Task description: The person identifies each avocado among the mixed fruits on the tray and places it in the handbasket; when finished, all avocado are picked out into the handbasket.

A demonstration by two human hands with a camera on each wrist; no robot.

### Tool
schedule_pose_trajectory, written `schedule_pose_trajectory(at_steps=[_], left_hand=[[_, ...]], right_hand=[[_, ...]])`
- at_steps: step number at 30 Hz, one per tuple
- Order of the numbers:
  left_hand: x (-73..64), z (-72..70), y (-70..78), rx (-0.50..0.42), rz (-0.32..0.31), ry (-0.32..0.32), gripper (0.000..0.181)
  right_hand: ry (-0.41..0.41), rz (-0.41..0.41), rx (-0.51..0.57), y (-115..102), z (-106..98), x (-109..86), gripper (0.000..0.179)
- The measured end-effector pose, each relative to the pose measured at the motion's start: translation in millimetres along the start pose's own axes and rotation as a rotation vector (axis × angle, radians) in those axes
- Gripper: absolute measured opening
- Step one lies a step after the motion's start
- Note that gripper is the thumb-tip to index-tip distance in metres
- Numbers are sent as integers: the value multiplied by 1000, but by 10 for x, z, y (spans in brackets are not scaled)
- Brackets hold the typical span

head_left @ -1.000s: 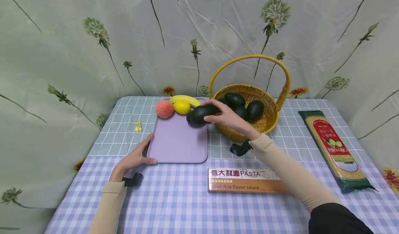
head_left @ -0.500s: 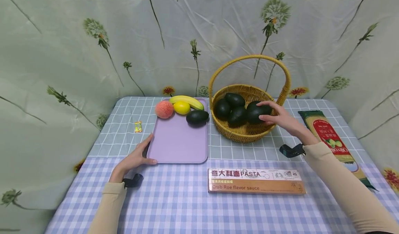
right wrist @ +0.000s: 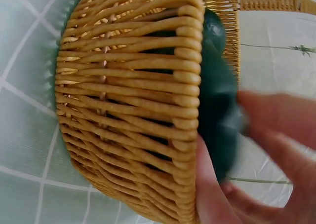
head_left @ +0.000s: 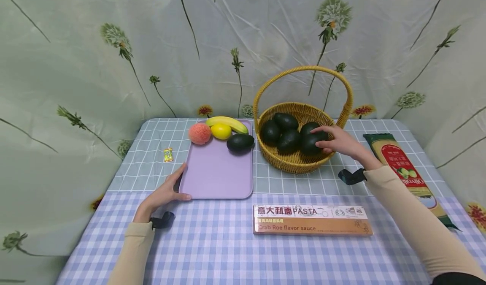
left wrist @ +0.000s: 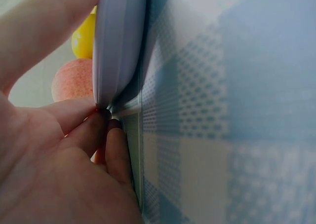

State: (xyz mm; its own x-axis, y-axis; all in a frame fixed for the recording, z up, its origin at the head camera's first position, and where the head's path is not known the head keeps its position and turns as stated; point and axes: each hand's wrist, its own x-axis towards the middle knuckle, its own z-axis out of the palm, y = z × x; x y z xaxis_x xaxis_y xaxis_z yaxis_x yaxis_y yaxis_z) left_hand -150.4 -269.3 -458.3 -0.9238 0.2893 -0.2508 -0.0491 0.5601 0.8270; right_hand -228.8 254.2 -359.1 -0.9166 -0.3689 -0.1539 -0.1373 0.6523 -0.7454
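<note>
My right hand grips a dark green avocado at the right of the wicker basket, among several others like it. In the right wrist view, the thumb lies along the basket rim and the blurred fingers reach over the avocado. My left hand holds the lilac tray at its near left corner, thumb on the front edge and fingers along the left side. In the left wrist view, its fingertips meet the tray's rim. One avocado lies on the tray's right side.
On the tray's far end are a peach, a lemon and a banana. A small yellow candy lies left of the tray. A pasta box lies in front, and a long packet under the right forearm's far side.
My right hand has carried one avocado from the tray rightward to the basket and then lowered it slightly inside. The left hand keeps its place at the tray.
</note>
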Motion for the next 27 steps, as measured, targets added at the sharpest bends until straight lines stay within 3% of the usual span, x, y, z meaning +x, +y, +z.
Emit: schedule_pose_trajectory(at_steps=[5, 11, 18, 22, 27], left_hand=[[1, -5, 20, -2, 4, 1, 111], [-12, -7, 43, -10, 4, 4, 110], [-16, -8, 44, -11, 9, 6, 109], [-16, -6, 39, -12, 15, 6, 109], [-7, -3, 34, -18, 19, 6, 109]], right_hand=[[40, 46, -88, -27, 29, 7, 41], [67, 34, -5, -58, 41, -58, 40], [80, -62, 140, -145, 138, -96, 42], [47, -139, 269, -220, 283, -63, 42], [-8, -240, 339, -341, 482, 36, 39]])
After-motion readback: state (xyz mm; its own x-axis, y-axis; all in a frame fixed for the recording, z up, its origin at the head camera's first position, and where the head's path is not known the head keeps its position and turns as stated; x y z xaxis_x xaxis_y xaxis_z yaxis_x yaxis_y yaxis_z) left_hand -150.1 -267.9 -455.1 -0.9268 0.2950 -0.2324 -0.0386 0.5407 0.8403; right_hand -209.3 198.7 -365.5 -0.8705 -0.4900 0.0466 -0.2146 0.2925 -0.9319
